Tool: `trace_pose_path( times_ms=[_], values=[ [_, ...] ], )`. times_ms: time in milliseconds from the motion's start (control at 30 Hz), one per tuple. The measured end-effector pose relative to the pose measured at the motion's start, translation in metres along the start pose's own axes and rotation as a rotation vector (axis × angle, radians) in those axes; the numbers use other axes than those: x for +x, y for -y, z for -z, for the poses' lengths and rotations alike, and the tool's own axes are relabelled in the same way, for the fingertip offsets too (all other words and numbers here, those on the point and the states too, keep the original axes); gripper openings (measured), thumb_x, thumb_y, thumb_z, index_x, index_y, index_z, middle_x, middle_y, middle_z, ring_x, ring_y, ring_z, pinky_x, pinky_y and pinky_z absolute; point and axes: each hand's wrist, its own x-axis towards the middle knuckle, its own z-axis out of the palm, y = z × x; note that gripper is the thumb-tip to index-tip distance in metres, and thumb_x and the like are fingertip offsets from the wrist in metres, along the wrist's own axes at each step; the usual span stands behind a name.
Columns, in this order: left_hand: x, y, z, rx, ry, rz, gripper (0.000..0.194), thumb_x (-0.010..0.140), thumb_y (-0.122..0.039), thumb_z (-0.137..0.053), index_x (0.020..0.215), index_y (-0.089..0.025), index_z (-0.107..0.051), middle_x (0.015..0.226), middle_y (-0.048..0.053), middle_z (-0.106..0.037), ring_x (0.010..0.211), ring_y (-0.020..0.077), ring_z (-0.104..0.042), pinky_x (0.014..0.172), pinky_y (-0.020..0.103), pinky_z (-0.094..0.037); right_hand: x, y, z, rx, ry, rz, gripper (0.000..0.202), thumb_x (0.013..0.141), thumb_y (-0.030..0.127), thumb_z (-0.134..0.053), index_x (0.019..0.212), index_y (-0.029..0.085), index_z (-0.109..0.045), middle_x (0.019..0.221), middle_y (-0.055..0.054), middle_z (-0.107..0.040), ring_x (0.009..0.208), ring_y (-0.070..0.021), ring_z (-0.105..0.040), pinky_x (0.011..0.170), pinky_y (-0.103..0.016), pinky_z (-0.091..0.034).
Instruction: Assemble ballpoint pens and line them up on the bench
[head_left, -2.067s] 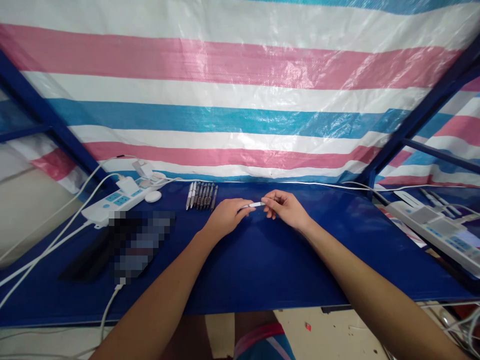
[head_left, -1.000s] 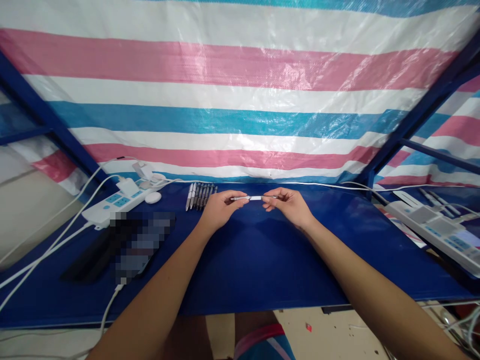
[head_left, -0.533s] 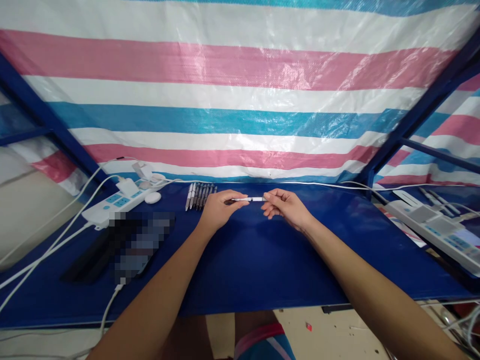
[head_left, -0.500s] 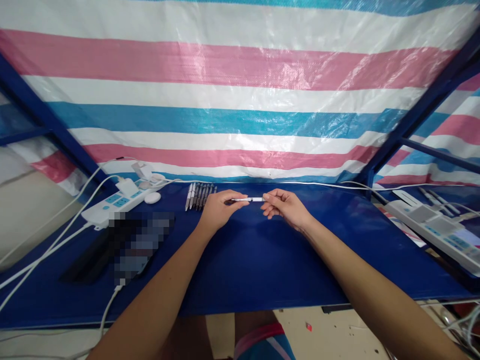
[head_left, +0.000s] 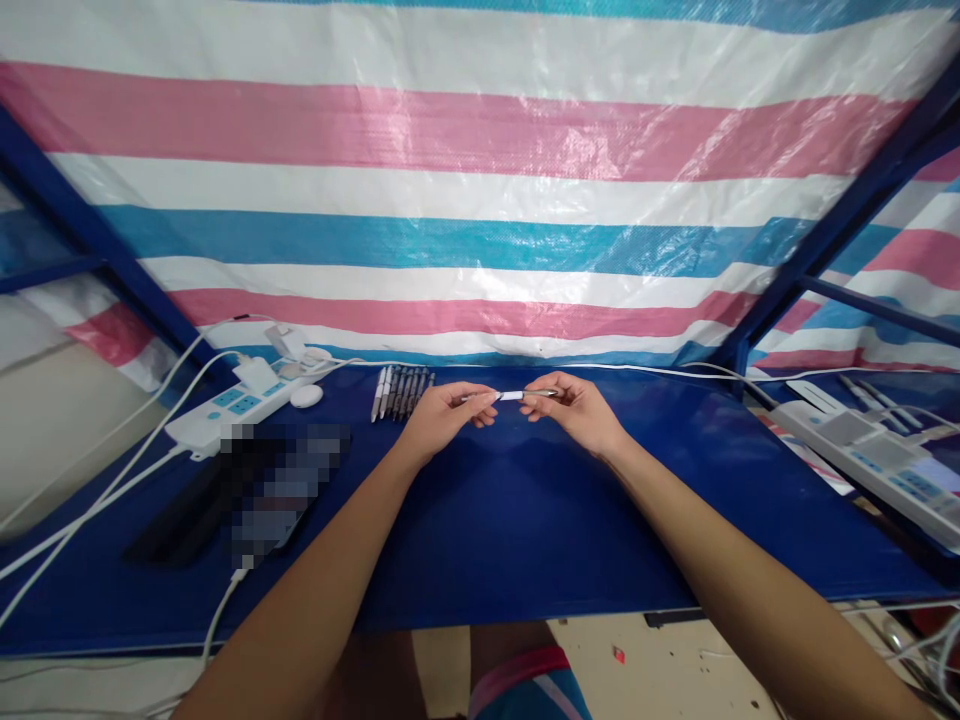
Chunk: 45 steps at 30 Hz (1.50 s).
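A slim white pen [head_left: 511, 396] lies level in the air above the blue tabletop [head_left: 517, 545], spanning the gap between 2 hands. The left hand [head_left: 440, 415] pinches 1 end between thumb and fingers, the right hand [head_left: 577, 408] the other; a metallic part shows at the right grip. Whether the barrel is whole or parted, I cannot tell. The step in hand looks like working the pen from both ends; the next move probably calls for keeping the 2 pinches in line and gentle. Beside the left hand, slender pens [head_left: 400, 392] form a close row, 2 white, the others dark. Further out, a smooth plastic power strip [head_left: 234, 408] sits at left, and a creased, glossy woven sheet [head_left: 480, 240] hangs behind in stripes.
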Motion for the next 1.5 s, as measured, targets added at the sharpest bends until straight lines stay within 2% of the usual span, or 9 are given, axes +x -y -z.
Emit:
trace_pose_path(
  times_ms=[200,433,633,867,1067,1167,1267,1433,1500],
  values=[
    [-0.001,-0.001,0.000,-0.011,-0.029,-0.009,0.041,0.084,-0.045,-0.089,0.114,-0.018,-0.082,0.093,0.009,-0.084,0.085,0.0221,-0.079,0.089,0.039,-0.064,0.000,-0.002,0.001,-0.013,0.006,-0.079,0.043,0.090,0.062,-0.082,0.099,0.020,-0.075,0.088,-0.008,-0.081,0.068,-0.0182,-0.073,0.064,-0.034,-0.062],
    [0.000,0.001,0.002,0.012,-0.036,-0.034,0.039,0.084,-0.044,-0.088,0.114,-0.019,-0.082,0.095,0.009,-0.085,0.089,0.0229,-0.080,0.093,0.040,-0.063,0.002,-0.002,0.003,-0.091,-0.024,0.015,0.043,0.078,0.053,-0.094,0.102,0.023,-0.075,0.092,-0.005,-0.077,0.079,-0.0200,-0.072,0.064,-0.032,-0.060],
    [-0.001,0.000,0.002,0.013,-0.036,-0.049,0.039,0.084,-0.043,-0.088,0.114,-0.020,-0.082,0.095,0.008,-0.085,0.090,0.0235,-0.080,0.094,0.041,-0.064,0.001,-0.001,0.004,-0.075,-0.001,-0.078,0.046,0.092,0.066,-0.076,0.104,0.021,-0.074,0.093,-0.008,-0.079,0.074,-0.0191,-0.072,0.058,-0.030,-0.056],
    [-0.003,-0.001,0.000,-0.005,-0.067,-0.038,0.041,0.082,-0.043,-0.090,0.114,-0.019,-0.082,0.093,0.009,-0.084,0.089,0.0240,-0.080,0.094,0.043,-0.064,0.002,-0.003,0.006,-0.125,0.001,0.030,0.038,0.081,0.052,-0.091,0.102,0.025,-0.076,0.097,-0.005,-0.077,0.082,-0.0203,-0.069,0.062,-0.031,-0.056],
    [-0.003,-0.002,-0.006,-0.043,-0.046,-0.004,0.043,0.080,-0.047,-0.092,0.111,-0.019,-0.082,0.090,0.009,-0.084,0.085,0.0235,-0.079,0.090,0.042,-0.064,0.000,-0.001,-0.001,-0.069,0.035,-0.004,0.041,0.080,0.051,-0.093,0.106,0.025,-0.075,0.095,-0.005,-0.078,0.083,-0.0218,-0.073,0.060,-0.031,-0.056],
    [-0.003,-0.003,-0.009,-0.063,-0.038,0.004,0.045,0.079,-0.049,-0.093,0.111,-0.019,-0.082,0.090,0.008,-0.083,0.084,0.0231,-0.078,0.090,0.042,-0.064,-0.002,0.000,-0.005,-0.006,0.043,-0.074,0.044,0.088,0.061,-0.083,0.110,0.024,-0.074,0.099,-0.007,-0.080,0.078,-0.0207,-0.075,0.059,-0.031,-0.057],
    [-0.002,-0.002,-0.009,-0.084,-0.029,0.011,0.046,0.079,-0.049,-0.093,0.111,-0.018,-0.082,0.092,0.008,-0.083,0.084,0.0226,-0.078,0.090,0.041,-0.063,-0.002,-0.001,-0.005,-0.010,0.042,-0.128,0.047,0.094,0.067,-0.074,0.103,0.021,-0.074,0.090,-0.007,-0.079,0.069,-0.0177,-0.072,0.058,-0.030,-0.056],
    [-0.002,0.000,-0.008,-0.111,-0.026,0.002,0.047,0.081,-0.048,-0.092,0.114,-0.017,-0.081,0.092,0.009,-0.083,0.085,0.0218,-0.077,0.092,0.041,-0.063,-0.002,-0.001,-0.003,-0.021,0.052,-0.063,0.044,0.079,0.052,-0.094,0.107,0.024,-0.074,0.104,-0.005,-0.078,0.079,-0.0179,-0.071,0.061,-0.029,-0.057],
    [-0.002,-0.001,-0.008,-0.113,-0.038,0.002,0.048,0.080,-0.049,-0.092,0.114,-0.017,-0.081,0.094,0.009,-0.083,0.085,0.0221,-0.078,0.092,0.042,-0.063,-0.002,0.000,-0.004,0.001,0.062,-0.084,0.045,0.082,0.054,-0.091,0.110,0.024,-0.074,0.108,-0.006,-0.078,0.084,-0.0193,-0.072,0.063,-0.030,-0.059]
  ],
)
